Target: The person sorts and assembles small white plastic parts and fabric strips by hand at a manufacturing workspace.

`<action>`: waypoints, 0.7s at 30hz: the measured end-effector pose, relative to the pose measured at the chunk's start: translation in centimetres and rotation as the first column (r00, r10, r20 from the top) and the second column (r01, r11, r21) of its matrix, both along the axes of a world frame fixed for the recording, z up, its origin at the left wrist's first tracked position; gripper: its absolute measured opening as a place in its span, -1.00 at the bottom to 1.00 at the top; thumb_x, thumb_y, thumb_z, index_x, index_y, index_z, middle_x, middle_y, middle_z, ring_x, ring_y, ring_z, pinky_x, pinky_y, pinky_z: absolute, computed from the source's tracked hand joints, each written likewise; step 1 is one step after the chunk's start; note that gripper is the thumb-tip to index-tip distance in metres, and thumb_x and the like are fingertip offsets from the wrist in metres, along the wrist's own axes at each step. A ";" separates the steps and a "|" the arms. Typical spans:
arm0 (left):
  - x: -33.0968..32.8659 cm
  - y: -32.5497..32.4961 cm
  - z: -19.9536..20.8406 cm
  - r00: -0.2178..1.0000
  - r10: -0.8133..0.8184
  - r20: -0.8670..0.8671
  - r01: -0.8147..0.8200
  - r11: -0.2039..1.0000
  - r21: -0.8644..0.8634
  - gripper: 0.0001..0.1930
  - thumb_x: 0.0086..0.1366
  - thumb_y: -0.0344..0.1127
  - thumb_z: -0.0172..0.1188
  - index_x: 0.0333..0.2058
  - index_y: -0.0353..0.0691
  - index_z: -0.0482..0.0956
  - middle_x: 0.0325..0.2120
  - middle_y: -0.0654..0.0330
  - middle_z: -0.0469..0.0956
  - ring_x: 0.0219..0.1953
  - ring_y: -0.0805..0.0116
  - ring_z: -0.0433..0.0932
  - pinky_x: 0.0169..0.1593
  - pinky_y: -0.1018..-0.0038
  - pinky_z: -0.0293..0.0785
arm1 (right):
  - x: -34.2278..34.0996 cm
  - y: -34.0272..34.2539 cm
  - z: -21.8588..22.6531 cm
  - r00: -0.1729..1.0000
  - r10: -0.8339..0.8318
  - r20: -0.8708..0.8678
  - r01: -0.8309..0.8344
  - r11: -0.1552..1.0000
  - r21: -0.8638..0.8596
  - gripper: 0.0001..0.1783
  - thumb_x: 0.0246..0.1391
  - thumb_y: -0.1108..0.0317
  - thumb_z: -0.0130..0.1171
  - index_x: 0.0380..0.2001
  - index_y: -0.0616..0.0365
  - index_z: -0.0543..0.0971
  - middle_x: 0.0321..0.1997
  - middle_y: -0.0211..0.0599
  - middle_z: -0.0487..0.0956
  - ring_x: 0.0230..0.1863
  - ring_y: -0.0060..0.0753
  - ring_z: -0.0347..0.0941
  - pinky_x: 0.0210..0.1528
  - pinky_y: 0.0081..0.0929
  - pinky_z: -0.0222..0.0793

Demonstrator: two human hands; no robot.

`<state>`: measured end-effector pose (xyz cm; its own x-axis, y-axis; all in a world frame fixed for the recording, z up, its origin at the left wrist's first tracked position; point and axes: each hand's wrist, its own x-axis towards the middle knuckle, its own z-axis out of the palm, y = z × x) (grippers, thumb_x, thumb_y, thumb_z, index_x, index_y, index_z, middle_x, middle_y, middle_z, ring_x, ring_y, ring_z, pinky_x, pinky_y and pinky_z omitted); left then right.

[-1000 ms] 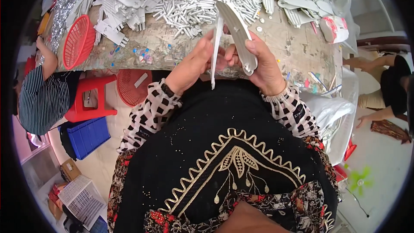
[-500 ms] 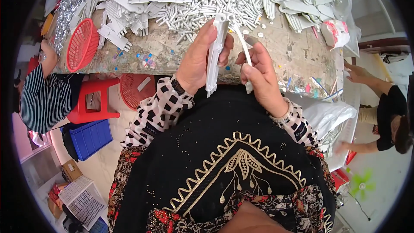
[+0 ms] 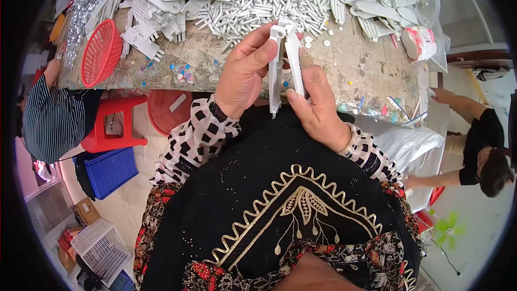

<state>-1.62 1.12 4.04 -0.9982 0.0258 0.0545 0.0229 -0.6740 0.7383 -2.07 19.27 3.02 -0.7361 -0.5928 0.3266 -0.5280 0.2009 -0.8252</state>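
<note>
Where they were spread before, two white plastic strips now joined between both hands.

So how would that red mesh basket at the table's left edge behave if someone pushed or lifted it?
The red mesh basket looks like thin open plastic lattice, so it is probably light and a little flexible. It rests tilted at the worn table edge, partly overhanging, so a push might tip it off. Its open mesh should offer easy finger holds.
</note>
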 end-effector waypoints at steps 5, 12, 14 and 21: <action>0.0 -0.1 -0.2 0.999 -0.040 -0.010 0.040 0.999 0.032 -0.52 0.35 -0.17 0.13 0.16 -0.26 0.34 0.06 0.04 0.49 0.04 0.37 0.50 0.12 0.44 0.38 | -0.1 -0.3 0.7 0.999 -0.020 -0.032 0.022 0.998 0.059 -0.40 0.16 0.32 0.12 0.24 0.17 0.25 -0.28 -0.20 0.30 -0.30 -0.26 0.28 -0.23 -0.44 0.28; -0.1 -0.2 0.2 1.000 -0.023 0.001 0.023 0.998 0.056 -0.49 0.36 -0.11 0.09 0.12 -0.39 0.33 0.09 -0.11 0.43 0.09 0.24 0.46 0.22 0.32 0.33 | -0.5 -0.1 2.0 0.992 -0.066 -0.108 0.084 0.982 0.167 -0.27 0.11 0.22 0.19 0.33 0.08 0.21 -0.36 -0.17 0.32 -0.43 -0.19 0.34 -0.37 -0.36 0.34; -0.2 -0.2 -0.1 0.999 0.004 0.033 -0.005 1.000 0.028 -0.50 0.37 -0.11 0.08 0.11 -0.39 0.34 0.08 -0.11 0.44 0.09 0.25 0.47 0.21 0.32 0.34 | -0.7 -0.3 1.7 0.992 -0.071 -0.104 0.087 0.984 0.156 -0.27 0.11 0.21 0.19 0.33 0.07 0.22 -0.36 -0.16 0.34 -0.41 -0.19 0.35 -0.36 -0.35 0.35; -1.3 -1.1 -0.9 0.996 -0.037 0.080 0.041 0.998 -0.051 -0.56 0.36 -0.16 0.11 0.10 -0.32 0.40 -0.06 0.16 0.55 -0.04 0.44 0.51 0.04 0.44 0.45 | -2.0 0.1 2.6 1.000 -0.018 -0.008 0.020 0.977 0.214 -0.30 0.10 0.21 0.20 0.30 0.10 0.26 -0.36 -0.08 0.40 -0.39 -0.14 0.35 -0.26 -0.32 0.35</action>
